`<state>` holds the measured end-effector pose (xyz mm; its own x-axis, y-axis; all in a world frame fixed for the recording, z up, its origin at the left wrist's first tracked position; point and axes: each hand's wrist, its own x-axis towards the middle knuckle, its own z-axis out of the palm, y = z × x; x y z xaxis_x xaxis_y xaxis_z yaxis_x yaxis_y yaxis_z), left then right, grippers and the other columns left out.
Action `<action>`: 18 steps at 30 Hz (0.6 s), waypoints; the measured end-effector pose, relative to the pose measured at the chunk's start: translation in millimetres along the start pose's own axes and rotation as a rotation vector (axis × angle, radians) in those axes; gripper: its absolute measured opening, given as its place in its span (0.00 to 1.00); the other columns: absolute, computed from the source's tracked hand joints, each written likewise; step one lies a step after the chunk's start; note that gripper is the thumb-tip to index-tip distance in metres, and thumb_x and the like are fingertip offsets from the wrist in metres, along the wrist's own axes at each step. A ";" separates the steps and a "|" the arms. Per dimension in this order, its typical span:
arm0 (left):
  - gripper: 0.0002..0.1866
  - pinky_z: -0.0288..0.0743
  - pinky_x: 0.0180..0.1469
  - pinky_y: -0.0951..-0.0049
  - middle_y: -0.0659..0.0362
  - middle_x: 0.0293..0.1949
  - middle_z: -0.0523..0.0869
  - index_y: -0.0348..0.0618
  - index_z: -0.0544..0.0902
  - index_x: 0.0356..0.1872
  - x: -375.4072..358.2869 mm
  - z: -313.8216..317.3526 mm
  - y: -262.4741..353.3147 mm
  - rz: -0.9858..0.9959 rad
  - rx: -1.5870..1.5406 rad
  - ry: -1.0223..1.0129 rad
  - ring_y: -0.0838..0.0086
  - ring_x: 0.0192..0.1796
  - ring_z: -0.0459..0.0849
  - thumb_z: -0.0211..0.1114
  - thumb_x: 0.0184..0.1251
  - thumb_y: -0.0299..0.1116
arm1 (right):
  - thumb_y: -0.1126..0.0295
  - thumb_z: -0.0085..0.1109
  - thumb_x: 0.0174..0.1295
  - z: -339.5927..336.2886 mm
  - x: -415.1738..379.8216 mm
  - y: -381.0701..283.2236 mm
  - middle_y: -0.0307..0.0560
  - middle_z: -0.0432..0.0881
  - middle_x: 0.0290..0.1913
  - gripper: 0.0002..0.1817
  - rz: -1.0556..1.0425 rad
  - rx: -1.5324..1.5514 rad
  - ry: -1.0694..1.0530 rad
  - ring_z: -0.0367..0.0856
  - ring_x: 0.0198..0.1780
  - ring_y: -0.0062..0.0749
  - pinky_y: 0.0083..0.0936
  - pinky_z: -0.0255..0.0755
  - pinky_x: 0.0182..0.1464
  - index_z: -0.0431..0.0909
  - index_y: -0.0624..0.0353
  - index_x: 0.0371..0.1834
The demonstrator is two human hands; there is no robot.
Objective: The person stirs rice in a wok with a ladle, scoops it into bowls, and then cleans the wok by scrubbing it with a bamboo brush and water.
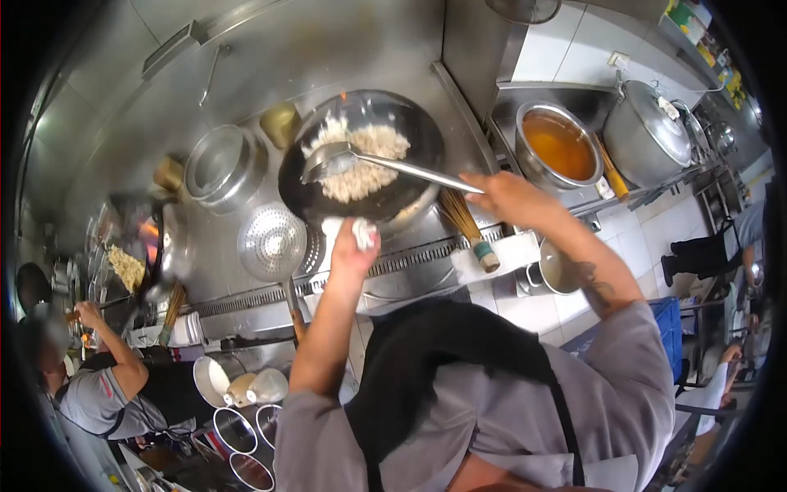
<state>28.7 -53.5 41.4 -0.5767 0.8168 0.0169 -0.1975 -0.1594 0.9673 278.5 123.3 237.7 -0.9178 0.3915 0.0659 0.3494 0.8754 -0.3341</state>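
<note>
Steel stovetop (215, 250), tiled floor (529, 313): we are clamping a cloth (333, 226) at the wok's (424, 131) near rim, left hand (352, 256); right hand (502, 198) is gripping the ladle (402, 168).

Wok (299, 184) sitting near stove counter's (206, 246) right edge, food (352, 184) lying inside. Skimmer (273, 242) resting left of wok, toward front edge; pot (215, 166) standing behind skimmer. Brush (469, 230) lying front-right of wok. Basin (530, 123) standing beyond right edge.
</note>
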 end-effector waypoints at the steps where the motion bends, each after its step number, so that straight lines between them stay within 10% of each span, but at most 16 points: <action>1: 0.05 0.74 0.27 0.71 0.61 0.30 0.80 0.46 0.76 0.36 -6.5 7.0 12.1 -0.338 -0.418 0.186 0.71 0.30 0.78 0.57 0.66 0.34 | 0.62 0.53 0.67 -17.9 -8.6 -7.1 0.64 0.82 0.33 0.22 0.007 0.071 -0.113 0.82 0.38 0.57 0.45 0.75 0.43 0.72 0.65 0.59; 4: 0.08 0.73 0.25 0.71 0.58 0.27 0.79 0.44 0.76 0.31 -21.1 25.6 55.7 -0.766 -0.818 0.356 0.69 0.27 0.75 0.55 0.68 0.34 | 0.60 0.53 0.68 -40.4 -5.5 25.3 0.63 0.83 0.34 0.23 -0.105 0.207 -0.279 0.83 0.38 0.57 0.43 0.76 0.44 0.72 0.66 0.60; 9: 0.08 0.72 0.24 0.72 0.60 0.26 0.80 0.45 0.76 0.32 -6.1 -2.2 -16.2 -0.569 -0.896 0.301 0.71 0.26 0.77 0.53 0.69 0.34 | 0.59 0.53 0.68 38.1 26.5 42.6 0.61 0.83 0.34 0.24 -0.010 0.107 -0.379 0.83 0.38 0.57 0.43 0.76 0.43 0.70 0.65 0.61; 14: 0.10 0.73 0.24 0.68 0.59 0.27 0.80 0.46 0.77 0.37 -81.9 21.1 -38.4 -0.778 -0.708 0.254 0.68 0.27 0.77 0.54 0.68 0.41 | 0.63 0.52 0.67 68.5 2.7 27.6 0.61 0.80 0.28 0.23 0.032 -0.108 0.142 0.81 0.30 0.58 0.46 0.74 0.30 0.66 0.63 0.62; 18: 0.11 0.74 0.24 0.71 0.60 0.23 0.80 0.46 0.77 0.28 20.1 -25.0 -35.4 -0.627 -0.875 0.229 0.71 0.25 0.78 0.53 0.67 0.37 | 0.65 0.51 0.69 16.1 -6.9 -3.0 0.52 0.80 0.25 0.23 -0.115 0.073 0.400 0.80 0.23 0.45 0.37 0.73 0.26 0.64 0.64 0.64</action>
<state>4.3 -45.3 1.2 -0.2934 0.7824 -0.5493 -0.9481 -0.1642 0.2725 280.8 113.4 223.1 -0.7995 0.3844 0.4616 0.2217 0.9030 -0.3679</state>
